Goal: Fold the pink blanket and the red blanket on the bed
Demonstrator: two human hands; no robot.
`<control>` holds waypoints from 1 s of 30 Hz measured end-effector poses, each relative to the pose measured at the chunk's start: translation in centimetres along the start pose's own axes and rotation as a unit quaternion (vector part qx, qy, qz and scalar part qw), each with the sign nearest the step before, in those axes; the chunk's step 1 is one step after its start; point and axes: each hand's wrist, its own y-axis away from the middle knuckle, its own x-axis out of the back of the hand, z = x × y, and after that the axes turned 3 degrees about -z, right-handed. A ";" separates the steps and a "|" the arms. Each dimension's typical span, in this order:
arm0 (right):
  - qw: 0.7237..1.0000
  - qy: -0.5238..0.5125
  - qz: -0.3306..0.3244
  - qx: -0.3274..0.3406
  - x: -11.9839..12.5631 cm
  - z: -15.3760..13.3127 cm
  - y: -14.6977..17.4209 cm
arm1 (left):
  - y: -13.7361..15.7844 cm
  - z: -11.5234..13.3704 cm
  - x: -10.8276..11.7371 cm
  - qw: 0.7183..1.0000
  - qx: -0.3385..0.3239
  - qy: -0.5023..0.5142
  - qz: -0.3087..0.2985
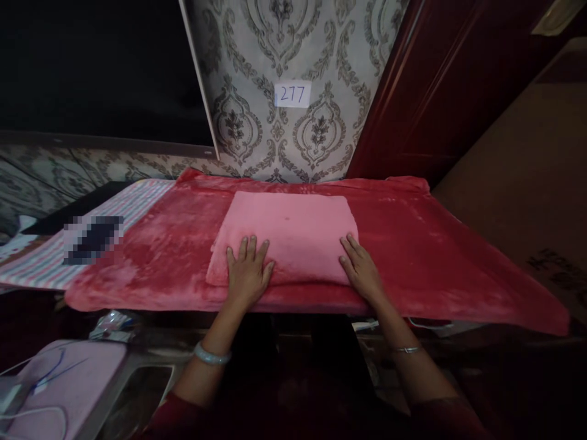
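A folded pink cloth [293, 223], fuzzy like a towel or small blanket, lies flat on a red plush blanket [413, 244] spread over the table. My left hand [249, 272] rests on the cloth's front left part, palm down with fingers spread. At the right edge of the cloth lies my right hand [362, 266], its fingers stretched out over the side and its thumb apart. Neither hand grips anything. A small dark spot shows near the middle of the cloth.
A striped cloth [137, 205] with a blurred-out dark item on it lies at the left. Behind are a large dark screen [101, 67] and a wall label [292, 94] reading 277. A cardboard box [527, 159] stands right; a pink stool-like surface [73, 373] with cables is lower left.
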 end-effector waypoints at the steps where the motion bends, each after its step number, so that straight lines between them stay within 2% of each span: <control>1: 1.000 -0.001 0.005 0.003 0.0 0.0 0.0 | 0.0 -0.1 0.1 1.000 0.002 0.003 -0.003; 4: 0.999 0.031 0.021 -0.012 0.7 -0.9 0.0 | 0.1 -0.2 0.9 1.000 0.006 0.021 -0.021; 7: 0.994 0.083 0.060 -0.027 1.7 -3.3 0.3 | 0.2 0.2 2.1 0.998 -0.016 0.045 -0.040; 9: 0.993 0.092 0.070 0.007 1.8 -5.6 0.4 | 0.2 1.2 2.8 0.993 -0.085 0.060 -0.054; 12: 0.993 0.090 0.035 0.073 0.7 -8.4 0.3 | -0.5 3.1 2.9 0.970 -0.220 0.077 -0.066; 13: 0.992 0.093 0.019 0.082 0.1 -9.0 0.3 | -0.9 3.6 2.7 0.964 -0.245 0.078 -0.068; 15: 0.991 0.105 -0.001 0.083 -1.0 -9.5 0.3 | -1.9 4.1 2.2 0.961 -0.256 0.072 -0.077; 19: 0.990 0.122 0.005 0.076 -2.0 -9.2 0.7 | -3.7 2.0 1.6 0.975 -0.195 0.049 -0.094; 23: 0.989 0.121 0.010 0.086 -1.8 -9.1 1.0 | -4.0 -2.7 2.1 0.994 -0.069 0.031 -0.077; 26: 0.989 0.122 0.006 0.084 -1.6 -9.2 1.0 | -3.5 -6.0 2.4 0.998 0.015 0.019 -0.059; 28: 0.989 0.121 -0.004 0.085 -1.4 -9.0 0.9 | -3.1 -7.6 2.0 0.997 0.044 0.031 -0.054; 30: 0.989 0.119 -0.020 0.091 -1.0 -8.5 0.8 | -2.8 -8.7 1.3 0.996 0.040 0.064 -0.051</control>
